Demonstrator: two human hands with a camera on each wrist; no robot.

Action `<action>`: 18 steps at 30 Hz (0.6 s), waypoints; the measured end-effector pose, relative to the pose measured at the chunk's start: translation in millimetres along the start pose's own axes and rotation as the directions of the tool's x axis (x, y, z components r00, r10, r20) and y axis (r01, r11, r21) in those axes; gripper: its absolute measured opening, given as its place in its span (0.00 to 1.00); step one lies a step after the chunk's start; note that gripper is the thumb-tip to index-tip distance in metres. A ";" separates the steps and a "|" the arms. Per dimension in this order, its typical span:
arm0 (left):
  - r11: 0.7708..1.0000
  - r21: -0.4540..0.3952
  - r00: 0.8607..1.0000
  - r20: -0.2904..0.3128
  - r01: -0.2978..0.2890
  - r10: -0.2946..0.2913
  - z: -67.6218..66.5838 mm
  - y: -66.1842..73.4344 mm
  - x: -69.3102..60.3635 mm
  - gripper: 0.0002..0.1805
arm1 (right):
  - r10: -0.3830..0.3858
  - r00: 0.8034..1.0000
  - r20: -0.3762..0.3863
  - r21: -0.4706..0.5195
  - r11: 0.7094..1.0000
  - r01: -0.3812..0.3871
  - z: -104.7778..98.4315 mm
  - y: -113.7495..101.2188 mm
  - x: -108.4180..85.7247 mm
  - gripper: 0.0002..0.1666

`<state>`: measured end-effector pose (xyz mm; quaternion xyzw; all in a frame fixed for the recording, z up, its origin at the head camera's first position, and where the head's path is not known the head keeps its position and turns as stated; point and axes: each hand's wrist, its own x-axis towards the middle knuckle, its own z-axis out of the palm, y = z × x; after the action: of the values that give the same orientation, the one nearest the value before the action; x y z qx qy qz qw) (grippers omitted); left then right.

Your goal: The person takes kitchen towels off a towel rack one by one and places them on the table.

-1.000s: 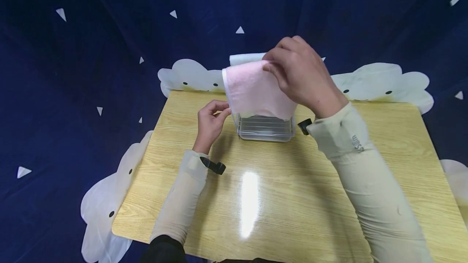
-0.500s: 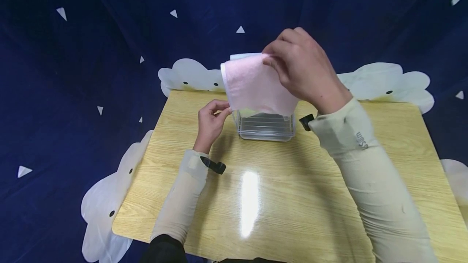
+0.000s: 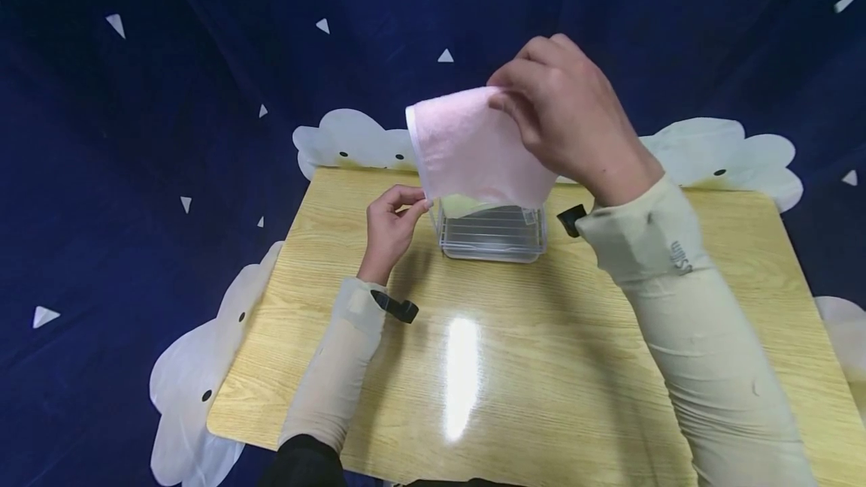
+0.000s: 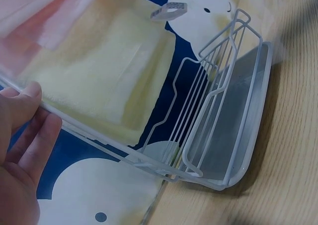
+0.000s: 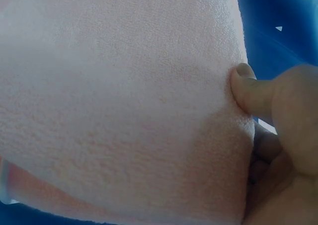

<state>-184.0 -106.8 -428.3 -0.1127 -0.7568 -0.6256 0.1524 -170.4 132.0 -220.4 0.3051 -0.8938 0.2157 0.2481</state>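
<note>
One pink cloth point(image 3: 473, 145) hangs, long axis left-right, white hem point(image 3: 418, 149) pointing left, pinched by right hand point(image 3: 571, 119); left hand point(image 3: 394, 224) pinches rack point(image 3: 492, 249) at left.

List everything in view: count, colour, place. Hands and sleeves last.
pink cloth: 1, pink with white edging, held up above the wire rack
wire rack: 1, white, on the table
yellow cloth: 1, pale yellow, at the wire rack, partly behind the pink cloth
tray: 1, grey, at the wire rack's base
tag: 1, white, by the yellow cloth; attachment unclear
table: 1, light wood, under the tray
backdrop: 1, dark blue, around the table
triangles: several, white, on the backdrop
cloud shapes: at least 4, white, around the table
wrist devices: 2, black, at the wrists
sleeves: 2, cream, on the forearms
left hand: 1, bare, gripping the wire rack
right hand: 1, bare, pinching the pink cloth's top
</note>
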 end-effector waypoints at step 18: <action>0.999 -0.011 1.000 0.002 -0.030 0.030 -2.1 13.9 -3.1 0.05 | 0.027 1.000 -0.016 -0.057 0.998 -0.028 -18.5 -13.4 8.0 0.16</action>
<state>-175.9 -106.2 -416.3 -0.1254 -0.7517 -0.6273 0.1604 -161.3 128.8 -198.2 0.2840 -0.9017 0.1957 0.2607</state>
